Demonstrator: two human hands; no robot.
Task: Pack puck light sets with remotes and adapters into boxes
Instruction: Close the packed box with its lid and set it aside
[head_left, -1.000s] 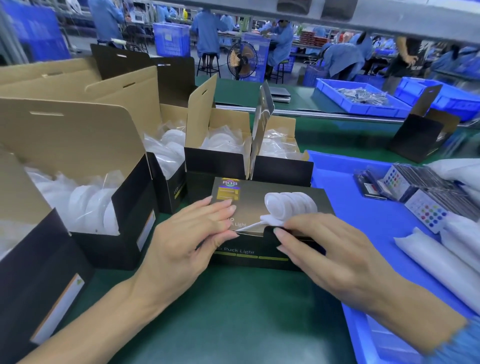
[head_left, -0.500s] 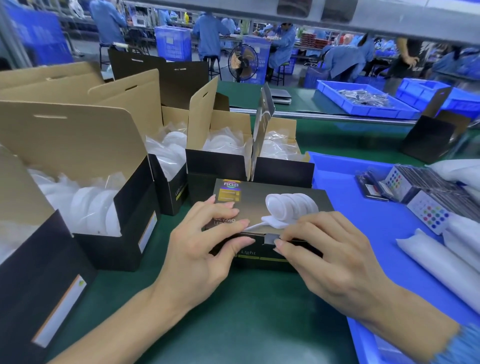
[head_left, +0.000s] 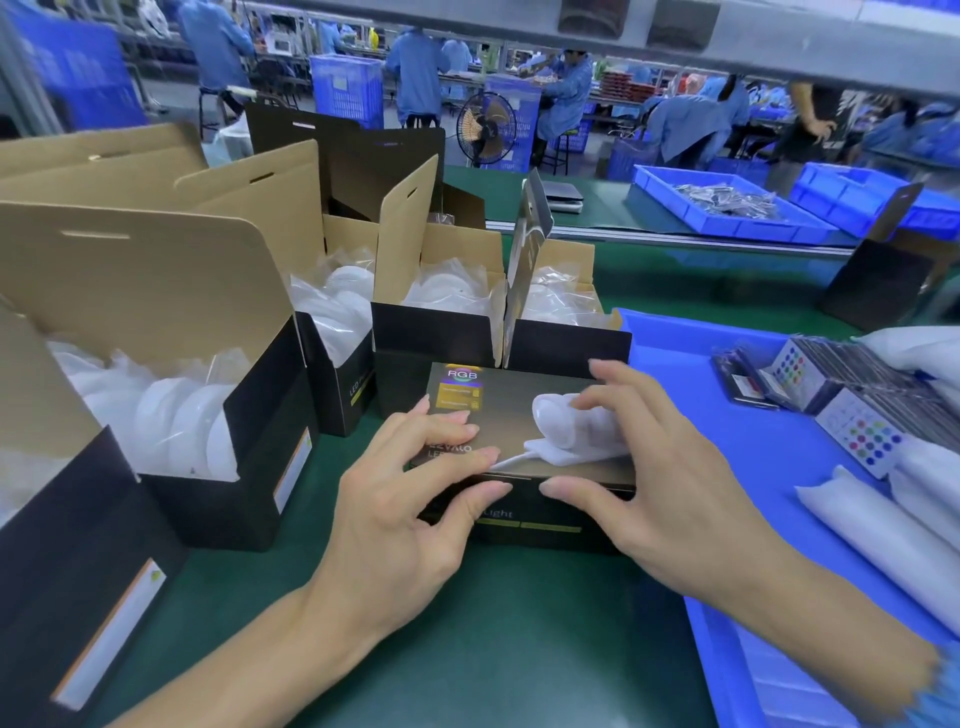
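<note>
Resting my left hand (head_left: 410, 499) with relaxed fingers on the closed black cardboard puck-light box (head_left: 524, 410), which lies flat on the green table (head_left: 498, 649), long axis left-to-right, I hover my spread, empty right hand (head_left: 660, 488) above its glossy printed lid, thumb touching the front edge.
</note>
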